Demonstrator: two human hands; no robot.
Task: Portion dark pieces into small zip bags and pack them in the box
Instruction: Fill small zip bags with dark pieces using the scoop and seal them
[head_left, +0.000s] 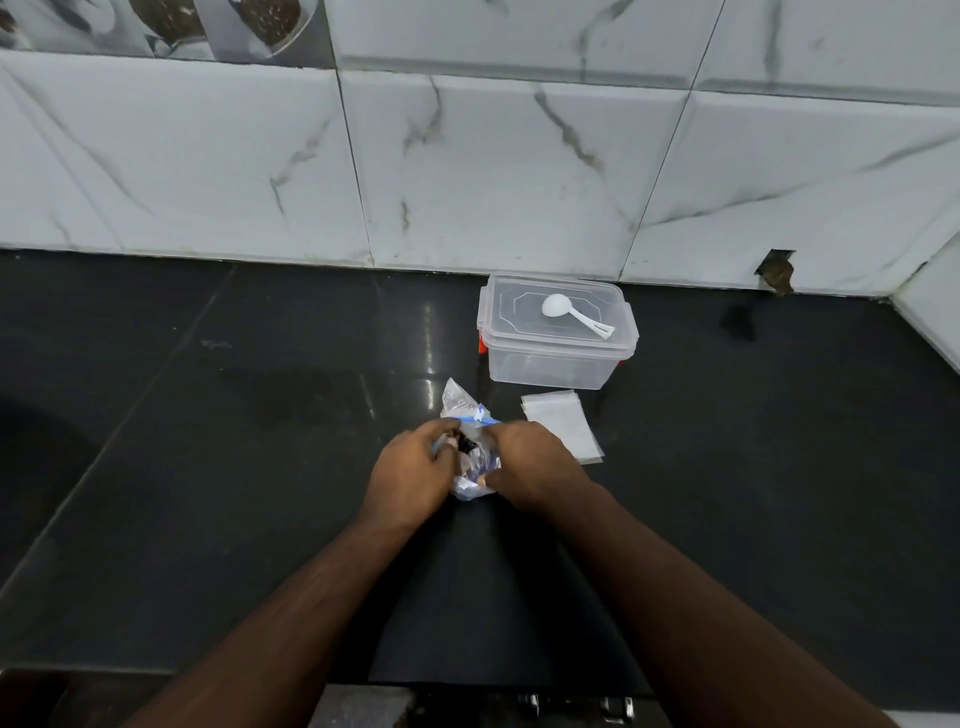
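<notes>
A crumpled clear zip bag (464, 410) with a blue strip sits on the black counter (208, 467), and something dark shows inside it between my hands. My left hand (410, 475) grips the bag's left side. My right hand (530, 467) grips its right side, thumb curled under the plastic. Behind and to the right stands a clear plastic box (550, 364) with its lid on and a white scoop (574, 313) lying on the lid. A flat stack of small empty zip bags (563, 423) lies just in front of the box.
A white marble-tiled wall (493, 171) rises right behind the box, and a side wall closes in at the far right. The counter's front edge runs near the bottom of the view. A small hole (776, 273) breaks the wall's base at right.
</notes>
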